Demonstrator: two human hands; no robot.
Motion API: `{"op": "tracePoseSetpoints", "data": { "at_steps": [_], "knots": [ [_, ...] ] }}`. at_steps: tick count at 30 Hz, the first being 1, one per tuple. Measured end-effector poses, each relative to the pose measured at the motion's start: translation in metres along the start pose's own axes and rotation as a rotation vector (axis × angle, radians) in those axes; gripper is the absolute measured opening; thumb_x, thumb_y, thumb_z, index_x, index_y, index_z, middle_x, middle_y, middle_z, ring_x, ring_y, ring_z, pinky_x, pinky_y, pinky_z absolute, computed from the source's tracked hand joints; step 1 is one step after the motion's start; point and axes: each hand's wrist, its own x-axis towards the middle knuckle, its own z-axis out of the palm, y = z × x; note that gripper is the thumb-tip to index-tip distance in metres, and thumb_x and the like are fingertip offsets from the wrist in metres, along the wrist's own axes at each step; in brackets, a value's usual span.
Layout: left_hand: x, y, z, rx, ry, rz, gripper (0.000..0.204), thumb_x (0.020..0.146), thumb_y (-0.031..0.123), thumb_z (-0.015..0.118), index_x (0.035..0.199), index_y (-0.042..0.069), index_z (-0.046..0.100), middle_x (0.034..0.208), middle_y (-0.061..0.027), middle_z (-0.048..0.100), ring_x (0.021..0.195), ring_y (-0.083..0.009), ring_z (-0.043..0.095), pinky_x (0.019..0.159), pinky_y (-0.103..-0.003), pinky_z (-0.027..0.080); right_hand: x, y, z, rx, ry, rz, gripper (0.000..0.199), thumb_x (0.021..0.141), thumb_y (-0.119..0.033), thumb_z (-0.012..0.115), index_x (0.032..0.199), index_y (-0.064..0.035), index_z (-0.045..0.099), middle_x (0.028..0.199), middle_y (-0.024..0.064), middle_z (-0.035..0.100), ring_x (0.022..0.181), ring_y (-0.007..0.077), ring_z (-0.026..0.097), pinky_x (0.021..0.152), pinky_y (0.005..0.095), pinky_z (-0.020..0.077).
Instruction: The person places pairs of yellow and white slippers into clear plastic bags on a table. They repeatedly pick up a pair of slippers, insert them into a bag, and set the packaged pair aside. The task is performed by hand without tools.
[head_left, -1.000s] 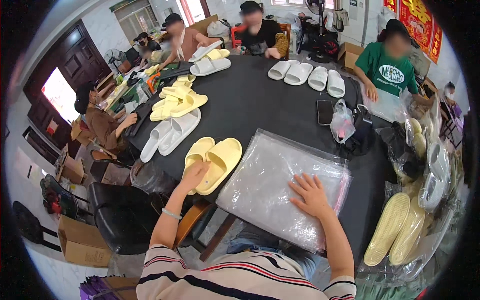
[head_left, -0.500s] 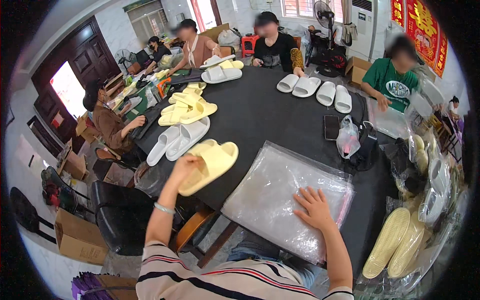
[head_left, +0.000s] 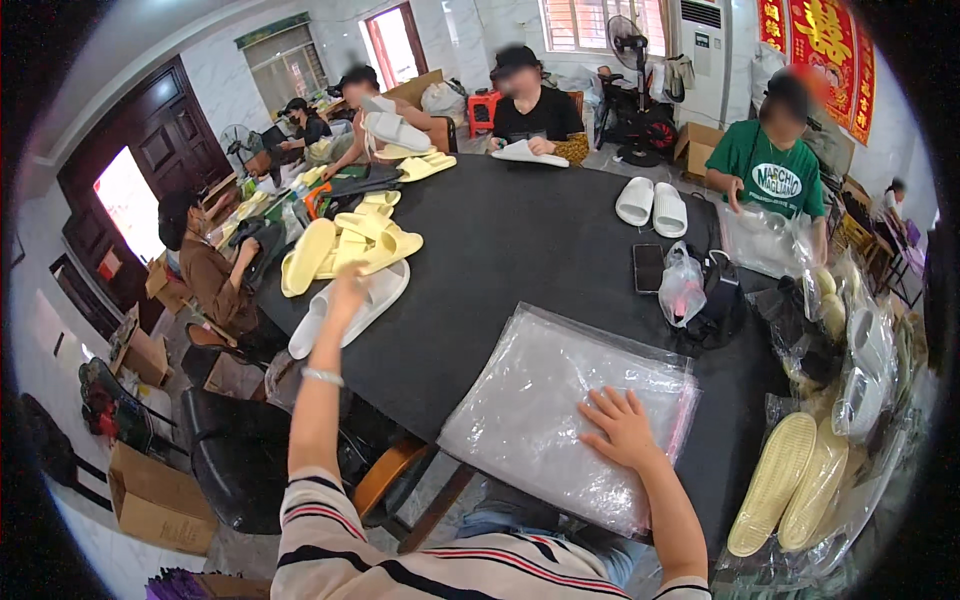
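My right hand [head_left: 622, 425] lies flat, fingers spread, on a stack of clear plastic bags [head_left: 545, 385] at the near table edge. Stretched out to the left, my left hand [head_left: 348, 292] is over a pair of white slippers [head_left: 378, 300], its fingers smeared by motion. Just beyond its fingertips are several yellow slippers [head_left: 390, 248] in a heap. Another yellow slipper [head_left: 308, 258] rests slanted at the heap's left side, its sole toward me. Whether my left fingers touch any slipper I cannot tell.
The black table [head_left: 480, 250] holds white slippers [head_left: 652, 205], a phone [head_left: 648, 268] and a small plastic bag [head_left: 682, 285]. Bagged yellow slippers [head_left: 790, 485] lie at the right edge. Several co-workers sit around; one holds a white slipper [head_left: 530, 153]. A black chair [head_left: 235, 450] stands left.
My left hand has moved forward and left, and the yellow slipper it held is out of it, beside the heap. My right hand stays on the bags. Across the table, a co-worker has picked up white slippers.
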Motion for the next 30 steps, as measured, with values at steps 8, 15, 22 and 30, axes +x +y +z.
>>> {"op": "tracePoseSetpoints", "data": {
  "at_steps": [8, 15, 22, 30],
  "knots": [
    [-0.190, 0.140, 0.094, -0.246, -0.620, 0.297, 0.050, 0.094, 0.028, 0.062, 0.136, 0.003, 0.052, 0.143, -0.0205, 0.046, 0.135, -0.0352, 0.041, 0.113, -0.043, 0.032, 0.001, 0.000, 0.000, 0.007, 0.007, -0.030, 0.056, 0.093, -0.053, 0.051, 0.142, -0.0257, 0.049, 0.151, 0.0058, 0.042, 0.143, 0.0277, 0.032, 0.117, 0.0528, 0.0184],
    [-0.228, 0.150, 0.137, 0.258, -0.427, 0.478, 0.057, 0.092, 0.039, 0.059, 0.141, 0.010, 0.049, 0.149, -0.0182, 0.040, 0.140, -0.0384, 0.032, 0.115, -0.055, 0.023, -0.005, 0.004, 0.005, -0.004, 0.008, 0.001, 0.056, 0.095, -0.052, 0.048, 0.143, -0.0230, 0.047, 0.153, 0.0061, 0.039, 0.143, 0.0270, 0.032, 0.117, 0.0537, 0.0190],
    [-0.229, 0.139, 0.139, 0.255, -0.436, 0.443, 0.061, 0.091, 0.041, 0.058, 0.143, 0.009, 0.047, 0.151, -0.0192, 0.038, 0.139, -0.0398, 0.034, 0.116, -0.054, 0.022, -0.009, 0.039, 0.013, -0.071, 0.147, 0.161, 0.057, 0.093, -0.049, 0.053, 0.141, -0.0192, 0.048, 0.150, 0.0064, 0.042, 0.141, 0.0247, 0.036, 0.116, 0.0542, 0.0218],
    [-0.229, 0.140, 0.144, 0.229, -0.455, 0.420, 0.060, 0.092, 0.038, 0.057, 0.142, 0.007, 0.048, 0.153, -0.0178, 0.036, 0.142, -0.0365, 0.031, 0.117, -0.051, 0.019, -0.066, 0.048, -0.108, -0.131, 0.681, 0.489, 0.058, 0.078, -0.023, 0.074, 0.132, -0.0136, 0.056, 0.144, 0.0137, 0.047, 0.134, 0.0315, 0.043, 0.112, 0.0481, 0.0317]
  ]
}}
